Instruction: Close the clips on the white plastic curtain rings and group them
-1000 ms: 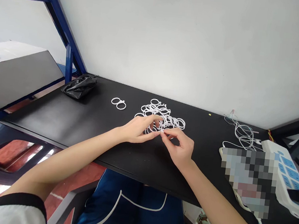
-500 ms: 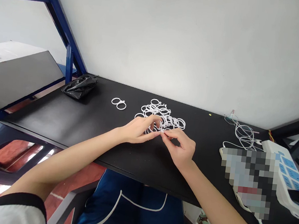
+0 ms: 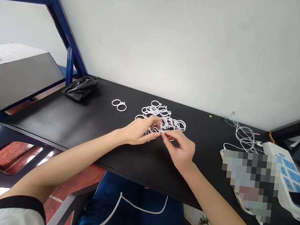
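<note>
two hands of ours meet above the counter (image 3: 133, 159), at the near side of a loose pile (image 3: 169, 122) of white rings. our right hand (image 3: 182, 148) is narrow: its thumb and first finger pinch a small white piece (image 3: 162, 132), which is partly hidden by the fingers. our left hand (image 3: 137, 130) is curved around the near left part of the pile, and its thumb tip comes to the same piece; whether it also grips, we cannot tell. some rings show in the space between its thumb and first finger. to the left of the pile, and apart from it, we see a pair (image 3: 119, 105) of rings. farther left lies a black bag (image 3: 80, 88). on our right side are a tangled cord (image 3: 244, 137) and a power strip (image 3: 278, 150).
</note>
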`<action>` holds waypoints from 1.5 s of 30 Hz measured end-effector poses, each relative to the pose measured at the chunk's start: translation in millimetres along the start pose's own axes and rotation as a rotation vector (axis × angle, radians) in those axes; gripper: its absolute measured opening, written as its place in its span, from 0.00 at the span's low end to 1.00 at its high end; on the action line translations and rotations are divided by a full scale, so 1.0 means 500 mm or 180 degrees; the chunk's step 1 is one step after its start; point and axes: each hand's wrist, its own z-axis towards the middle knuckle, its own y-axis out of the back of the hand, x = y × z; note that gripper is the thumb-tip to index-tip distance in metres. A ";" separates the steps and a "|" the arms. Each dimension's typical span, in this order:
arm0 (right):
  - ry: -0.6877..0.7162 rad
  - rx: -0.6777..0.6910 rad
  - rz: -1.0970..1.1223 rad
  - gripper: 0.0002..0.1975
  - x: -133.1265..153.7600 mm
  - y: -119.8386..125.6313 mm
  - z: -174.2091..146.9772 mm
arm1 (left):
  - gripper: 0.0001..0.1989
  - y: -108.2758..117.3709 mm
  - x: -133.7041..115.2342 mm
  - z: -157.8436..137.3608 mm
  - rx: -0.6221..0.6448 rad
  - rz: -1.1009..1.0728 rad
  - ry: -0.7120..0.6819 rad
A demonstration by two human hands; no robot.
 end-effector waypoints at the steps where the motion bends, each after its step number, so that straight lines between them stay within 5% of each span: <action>1: -0.0001 0.0002 0.0006 0.11 0.000 0.000 0.000 | 0.19 0.000 0.000 0.000 -0.0002 0.0000 0.0000; 45: -0.0005 -0.0101 -0.0183 0.05 0.001 -0.002 0.000 | 0.18 0.001 0.000 0.000 0.0046 0.0002 0.0066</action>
